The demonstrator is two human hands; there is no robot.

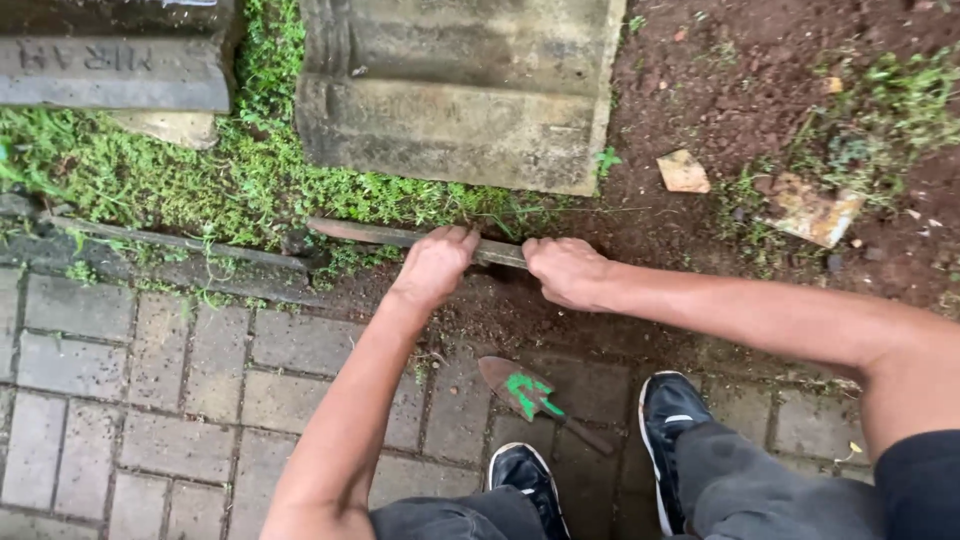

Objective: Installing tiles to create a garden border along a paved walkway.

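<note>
1. Landmark: a long flat bar, rusty brown, lay along the line where the brick paving met the grass and the bare soil. Its left end sat free against the grass; its right end was hidden behind the right hand.
2. Open room: below the bar the paving ran clear to the left; above it two concrete slabs crowded the grass, the larger just above the bar. To the bar's upper right the soil was open, with two pale stone fragments well apart from it.
3. Count: one bar, two slabs, two fragments, one small trowel with green marking on its blade, two black shoes.
4. The trowel lay on the paving below the bar, untouched, between the shoes and the hands.
5. Left hand: arm stretched forward from lower left, fingers clenched over the bar near its middle.
6. Right hand: forearm coming in from the right, nearly level, fingers curled down onto the bar just beside the left hand; the two hands were close but apart.
</note>
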